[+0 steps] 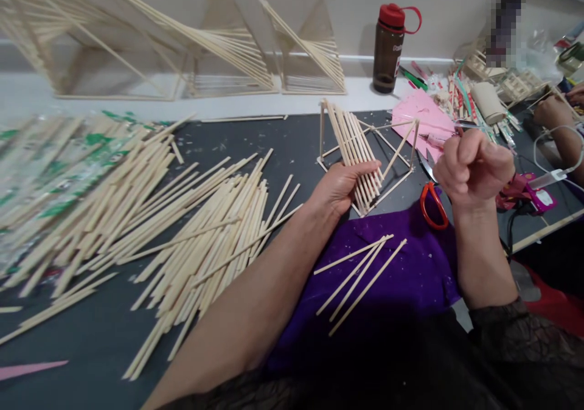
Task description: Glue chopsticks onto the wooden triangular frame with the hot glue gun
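My left hand (342,185) grips a small frame of pale wooden sticks (353,148), thumb laid across its slanted row of sticks and the other fingers mostly hidden beneath. The frame rests on the dark table, with thin sticks forming its base and uprights. My right hand (474,165) is raised to the right of the frame, fingers curled into a fist, and nothing shows in it. Below it lie red-handled scissors (433,206), partly on a purple cloth (360,300). Several loose sticks (365,276) lie on this cloth in front of me.
Piles of sticks (214,246) and plastic-wrapped packs (55,173) spread across the left. Finished-looking twisted stick models (228,57) stand along the wall beside a dark bottle (389,51) with a red lid. A purple glue gun (531,192) lies right; another person's hand (554,112) is beyond.
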The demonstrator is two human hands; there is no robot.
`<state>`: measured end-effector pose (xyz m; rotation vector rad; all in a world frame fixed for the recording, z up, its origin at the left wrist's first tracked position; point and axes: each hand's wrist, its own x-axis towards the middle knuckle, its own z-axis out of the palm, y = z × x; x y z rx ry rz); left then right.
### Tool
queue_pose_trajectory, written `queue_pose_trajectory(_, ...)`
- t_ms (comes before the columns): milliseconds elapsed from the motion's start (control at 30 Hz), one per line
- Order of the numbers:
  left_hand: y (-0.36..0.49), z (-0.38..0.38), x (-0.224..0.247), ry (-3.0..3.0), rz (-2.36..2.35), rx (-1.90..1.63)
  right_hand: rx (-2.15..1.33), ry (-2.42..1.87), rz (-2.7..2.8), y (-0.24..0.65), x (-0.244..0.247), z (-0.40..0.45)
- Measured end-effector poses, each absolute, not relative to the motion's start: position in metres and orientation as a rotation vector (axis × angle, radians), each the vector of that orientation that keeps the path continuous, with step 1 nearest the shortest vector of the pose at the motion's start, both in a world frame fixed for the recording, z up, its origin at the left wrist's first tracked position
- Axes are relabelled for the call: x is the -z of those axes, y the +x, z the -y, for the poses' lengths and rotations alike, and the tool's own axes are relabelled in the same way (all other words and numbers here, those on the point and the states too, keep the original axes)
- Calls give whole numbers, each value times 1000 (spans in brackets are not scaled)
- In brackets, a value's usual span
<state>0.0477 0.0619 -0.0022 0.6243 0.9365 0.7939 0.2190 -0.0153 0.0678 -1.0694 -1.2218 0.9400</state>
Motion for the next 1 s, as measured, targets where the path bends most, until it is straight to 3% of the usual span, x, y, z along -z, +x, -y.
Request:
queue_pose_trajectory(233,48,-63,4,624,-895,-786,-658,-1630,1313,213,-36,14)
queue_pose_trajectory(400,48,-64,6,634,-874,-799,-747,-1792,1655,198,-27,18)
queue_pose_trajectory(600,49,-63,5,669,-898,-789,-944,-1550,1714,196,-33,25)
queue_pose_trajectory(800,49,-63,5,665,-920,-789,-1065,-1009,1555,213,-81,63)
queue_pose_trajectory(900,49,-64,7,667,-913,-792,-887,-860,1587,208,-98,68)
queue_pose_trajectory(1000,49,-64,7,670,-901,-792,-442,-1292,1850,192,-88,54)
